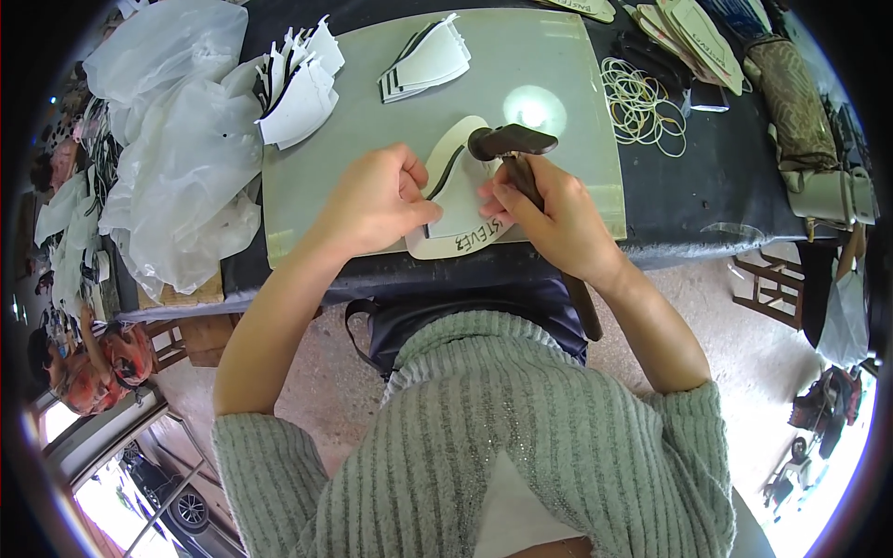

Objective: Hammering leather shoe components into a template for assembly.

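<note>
A cream card template point(473, 126) with dark handwriting on its near end lies at the front of the pale green board point(358, 46). On top of it is a white cut piece point(459, 200) with a black curved edge. My left hand point(383, 197) is closed at the left side of this piece, its fingertips at the black edge; whether they pinch it is hidden. My right hand point(556, 206) grips a hammer point(512, 140), its dark head raised over the template and its handle running back under my wrist. The right fingertips also reach the white piece's right side.
Two stacks of white pieces with black edges, a larger one point(302, 88) and a smaller one point(428, 63), sit farther back. Crumpled clear plastic bags point(177, 139) cover the left side. Rubber bands point(642, 104) and stacked card templates point(693, 42) lie at right. A wooden stool point(772, 288) stands beyond.
</note>
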